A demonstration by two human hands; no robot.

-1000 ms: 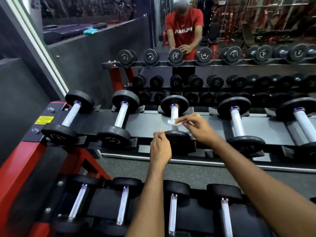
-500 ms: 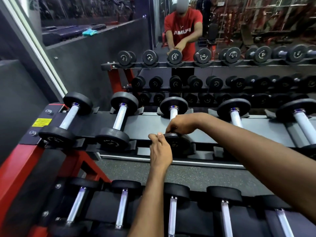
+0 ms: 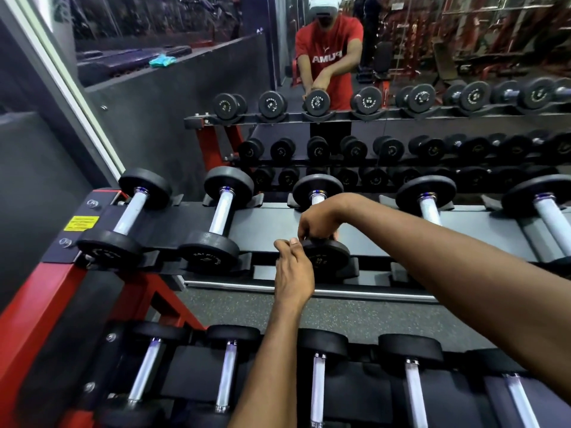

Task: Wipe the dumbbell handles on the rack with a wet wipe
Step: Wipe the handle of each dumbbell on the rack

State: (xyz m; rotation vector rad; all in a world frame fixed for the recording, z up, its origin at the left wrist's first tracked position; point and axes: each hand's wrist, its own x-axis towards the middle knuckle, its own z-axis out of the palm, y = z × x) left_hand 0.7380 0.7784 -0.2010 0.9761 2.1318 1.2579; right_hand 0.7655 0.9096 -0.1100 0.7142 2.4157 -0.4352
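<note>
The third dumbbell [image 3: 327, 257] from the left lies on the rack's top shelf [image 3: 272, 225], with black heads and a pale handle [image 3: 317, 199]. My right hand [image 3: 318, 223] is wrapped over that handle, fingers curled round it down near the front head. The wet wipe is hidden under this hand. My left hand [image 3: 293, 267] hovers in a loose fist right beside the front head's left edge, with nothing visible in it.
More dumbbells lie on the top shelf to the left [image 3: 222, 211] and right [image 3: 430, 210]. A lower tier of dumbbells [image 3: 318, 387] sits under my arms. The red rack frame [image 3: 34, 304] is at the left. A mirror [image 3: 432, 41] stands behind.
My right hand brought the white wipe onto the handle, closed round it and slid toward the front head. The wipe is no longer visible. My left hand barely moved.
</note>
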